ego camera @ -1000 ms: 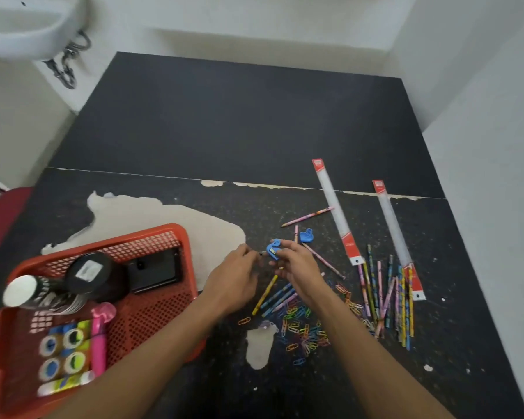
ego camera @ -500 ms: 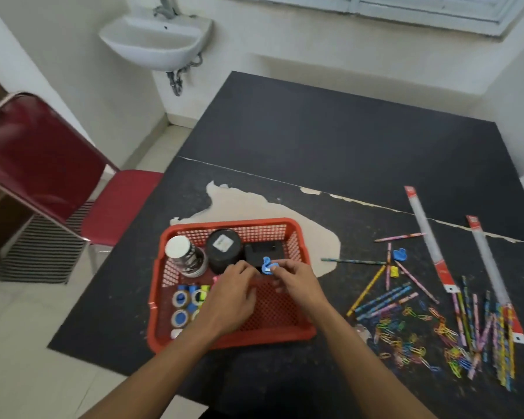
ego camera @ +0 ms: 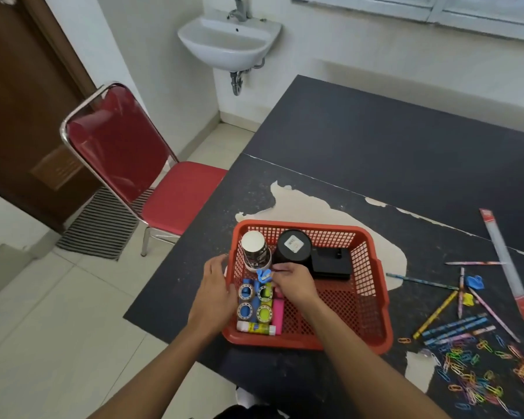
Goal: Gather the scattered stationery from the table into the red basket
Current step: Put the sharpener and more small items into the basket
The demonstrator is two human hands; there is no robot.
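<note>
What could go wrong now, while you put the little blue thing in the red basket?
1. The red basket sits near the table's edge, by the left hand; a shove might slide it off.
2. The right hand, pinching the blue sharpener, is beside the upright white-topped can and could tip it.
3. The paper clips might slip through the basket's mesh later.

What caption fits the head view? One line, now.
Right hand pinches a blue sharpener over the red basket, left hand at its rim; pencils and paper clips lie alongside.
</note>
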